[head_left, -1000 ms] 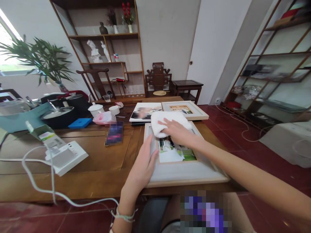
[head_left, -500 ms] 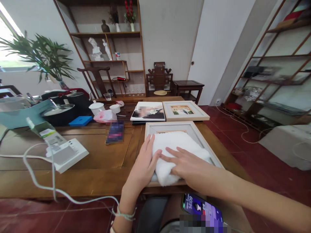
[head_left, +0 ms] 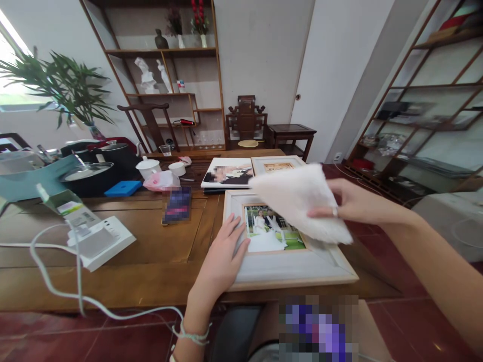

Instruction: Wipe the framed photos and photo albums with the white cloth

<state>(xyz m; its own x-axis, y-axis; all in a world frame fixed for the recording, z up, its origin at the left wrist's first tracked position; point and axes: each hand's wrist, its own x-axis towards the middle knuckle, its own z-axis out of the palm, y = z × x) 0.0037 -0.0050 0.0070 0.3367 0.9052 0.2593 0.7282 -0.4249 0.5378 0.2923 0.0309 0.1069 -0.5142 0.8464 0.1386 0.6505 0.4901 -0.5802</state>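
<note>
I have the frame (head_left: pixel 294 274) lying flat on the table (head_left: pixel 158 251), picture side up, which I take to keep its whole face within reach. My left hand (head_left: pixel 223 251) rests on the frame's left edge, fingers spread and gripping nothing, probably to stop it sliding. Over the frame's right side, my right hand (head_left: pixel 349 201) has its grip closed on the cloth (head_left: pixel 292 191), one digit across the near face, others partly hidden; held there, I judge, the rest stays loose. I cannot tell whether cloth and frame touch. Beyond the frame's far edge lie a second frame (head_left: pixel 259 163) and a print (head_left: pixel 241 175).
</note>
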